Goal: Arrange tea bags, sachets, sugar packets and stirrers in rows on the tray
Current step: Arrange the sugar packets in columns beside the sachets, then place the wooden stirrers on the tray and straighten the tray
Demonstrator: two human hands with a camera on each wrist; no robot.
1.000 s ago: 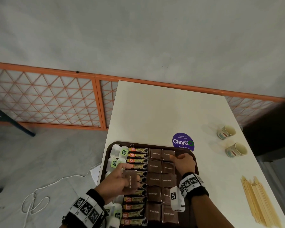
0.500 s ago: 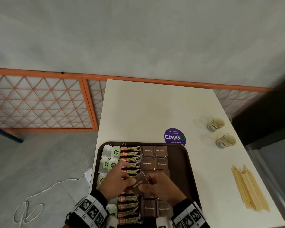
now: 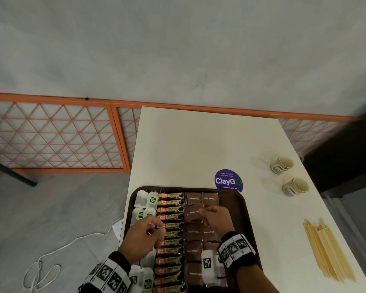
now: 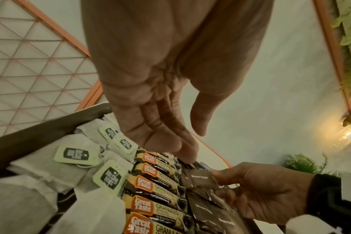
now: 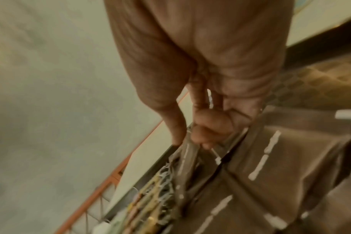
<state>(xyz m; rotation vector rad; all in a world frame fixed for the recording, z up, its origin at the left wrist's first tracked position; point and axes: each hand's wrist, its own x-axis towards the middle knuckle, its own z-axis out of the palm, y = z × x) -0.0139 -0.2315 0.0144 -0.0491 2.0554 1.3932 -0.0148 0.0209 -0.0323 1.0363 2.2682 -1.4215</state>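
Note:
A dark brown tray (image 3: pixel 247 210) holds a column of tea bags (image 3: pixel 145 200), a column of coffee sachets (image 3: pixel 171 216) and two columns of brown sugar packets (image 3: pixel 209 198). My right hand (image 3: pixel 202 213) pinches one brown sugar packet (image 3: pixel 193 212) by its edge, tilted just above the sugar columns. The left wrist view shows that same packet (image 4: pixel 199 178) between the right hand's (image 4: pixel 216 175) thumb and fingers. My left hand (image 3: pixel 154 227) hovers over the sachets with relaxed fingers and holds nothing. Wooden stirrers (image 3: pixel 328 250) lie in a pile on the table, right of the tray.
Two small cups (image 3: pixel 281 164) (image 3: pixel 295 187) stand at the table's right edge. A purple round sticker (image 3: pixel 228 181) sits behind the tray. An orange lattice fence (image 3: pixel 51 134) runs behind the white table (image 3: pixel 199 144). A white cable (image 3: pixel 51 261) lies on the floor at left.
The brown sugar packet passed from my left hand to my right. The right hand carried it up over the sugar columns, and the left hand let go and drew back over the sachets.

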